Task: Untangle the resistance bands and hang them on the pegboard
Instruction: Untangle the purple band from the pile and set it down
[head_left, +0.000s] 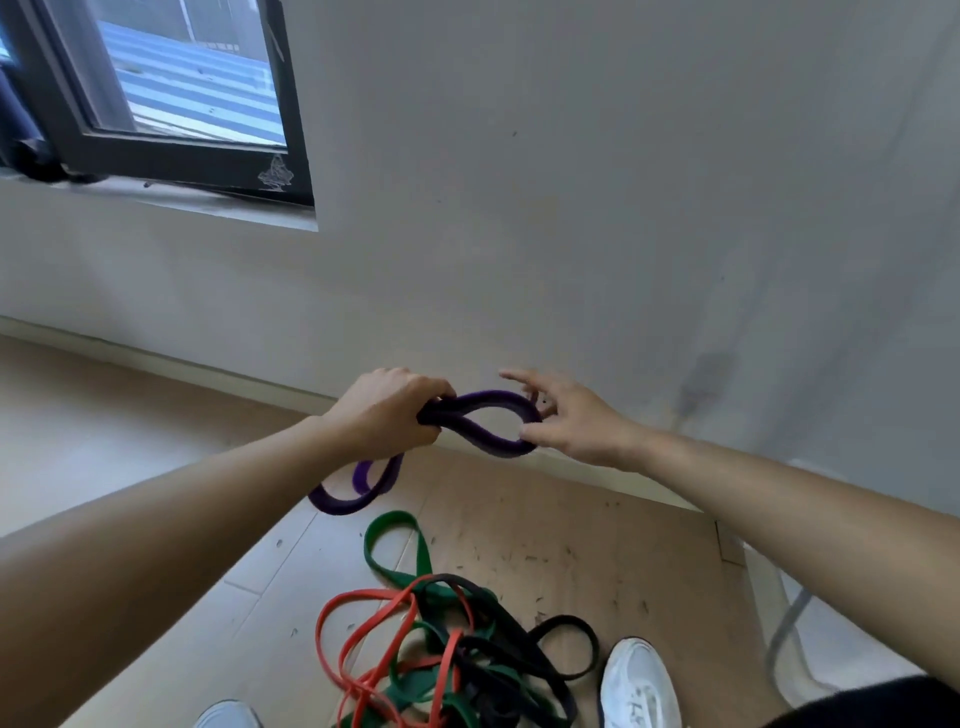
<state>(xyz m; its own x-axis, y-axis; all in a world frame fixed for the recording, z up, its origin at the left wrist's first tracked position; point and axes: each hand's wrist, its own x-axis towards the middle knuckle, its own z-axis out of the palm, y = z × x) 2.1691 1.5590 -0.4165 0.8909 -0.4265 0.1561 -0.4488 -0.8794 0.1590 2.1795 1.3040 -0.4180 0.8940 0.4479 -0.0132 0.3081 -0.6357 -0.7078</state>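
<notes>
A purple resistance band (478, 422) is held up in front of the wall, twisted into loops. My left hand (387, 413) grips its bunched left part, and more of the band hangs below that hand in a loop. My right hand (563, 415) pinches the right end of the upper loop with thumb and fingers, the index finger sticking out. On the floor between my feet lies a tangle of bands: a green one (395, 551), a red one (363, 623) and a black one (524, 654). No pegboard is in view.
A plain grey wall (623, 208) stands ahead, with a dark-framed window (171, 104) at upper left. The floor (545, 525) is light wood, speckled with small debris. My white shoes (639, 680) flank the pile. A metal leg (784, 629) of some furniture stands at right.
</notes>
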